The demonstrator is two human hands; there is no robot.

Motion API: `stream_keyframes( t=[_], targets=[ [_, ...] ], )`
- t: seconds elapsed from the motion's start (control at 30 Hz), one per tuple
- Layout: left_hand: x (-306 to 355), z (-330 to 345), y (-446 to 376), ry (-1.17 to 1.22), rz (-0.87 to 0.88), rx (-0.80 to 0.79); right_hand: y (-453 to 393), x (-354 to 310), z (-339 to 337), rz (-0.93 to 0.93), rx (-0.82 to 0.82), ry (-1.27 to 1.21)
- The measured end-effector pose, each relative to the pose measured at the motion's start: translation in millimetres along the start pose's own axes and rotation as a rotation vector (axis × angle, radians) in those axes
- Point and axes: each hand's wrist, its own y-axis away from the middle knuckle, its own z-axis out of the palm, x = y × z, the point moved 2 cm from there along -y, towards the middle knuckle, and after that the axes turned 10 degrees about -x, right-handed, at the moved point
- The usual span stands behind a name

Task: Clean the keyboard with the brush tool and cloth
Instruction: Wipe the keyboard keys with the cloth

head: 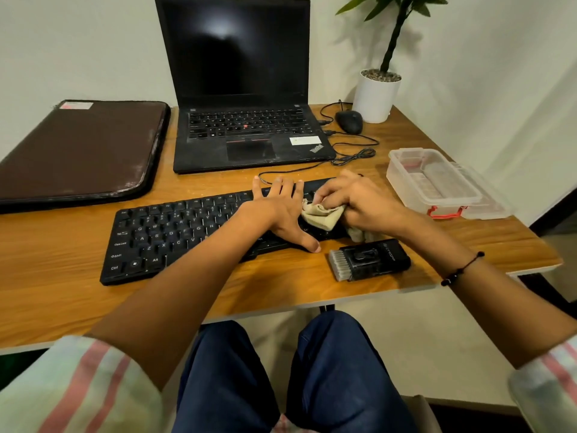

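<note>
A flat black keyboard [175, 235] lies on the wood-grain counter [62, 301]. The left hand [281, 210] presses it, fingers straight; the right hand's [359, 204] grip bunches a crumpled beige cloth [321, 215]. The bristled brush tool [368, 259] rests just beside it.

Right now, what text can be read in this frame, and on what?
"ThinkPad": laptop palm rest.
"Ctrl", "Shift", "Caps Lock", "Tab", "Alt", letters: keyboard keys.
Brush tool marking: too blurred.
Laptop's white sticker and the sleeve label: unreadable.

Wooden table [312, 281] bears keyboard [162, 235], brush tool [370, 259], laptop [246, 132], box [437, 182]
</note>
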Motion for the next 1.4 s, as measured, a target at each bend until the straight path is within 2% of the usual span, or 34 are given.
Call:
stream_keyframes(
  t=[0.07,0.17,0.53,0.67,0.8,0.83,0.97,1.0,1.07,1.17,1.2,1.3,1.4],
  targets=[
    [-0.6,1.4,-1.4,-0.003,0.013,0.026,1.5,0.8,7.4,-0.047,-0.061,0.010],
    [-2.2,2.2,-1.9,0.001,0.022,0.040,10.6,13.5,3.8,-0.036,-0.065,-0.017],
    [-1.2,1.6,-1.3,0.024,0.035,0.045,26.2,34.3,-15.4,0.193,0.138,-0.152],
    [-3.2,2.3,-1.1,0.041,0.034,0.045,11.0,21.5,1.9,0.148,0.007,0.013],
    [-3.5,0.2,3.2,0.040,0.020,0.025,9.7,39.8,-7.0,0.330,-0.017,0.087],
    [-2.7,-1.4,3.9,0.030,0.019,0.012,9.8,43.6,-11.4,0.389,0.002,0.099],
    [4.5,-13.5,-1.6,0.037,0.039,-0.031,3.3,49.1,-33.8,0.627,0.367,-0.030],
    [8.6,-17.5,-4.3,0.045,0.044,-0.031,-3.7,50.0,-35.8,0.640,0.397,-0.007],
    [17.5,-23.3,-9.1,0.033,0.043,-0.038,-20.5,45.5,-33.6,0.602,0.322,0.074],
    [26.6,-23.0,-14.4,-0.004,0.023,-0.056,-38.1,27.3,-10.2,0.515,0.043,0.240],
    [26.8,-21.2,-15.3,-0.005,0.020,-0.055,-37.1,22.0,-3.1,0.482,-0.005,0.315],
    [24.3,-18.2,-19.8,0.010,0.025,-0.046,-25.9,26.6,-0.8,0.511,0.003,0.376],
    [24.1,-17.6,-18.6,0.008,0.030,-0.037,-19.8,35.3,-7.4,0.694,0.017,0.343]
  ],
)
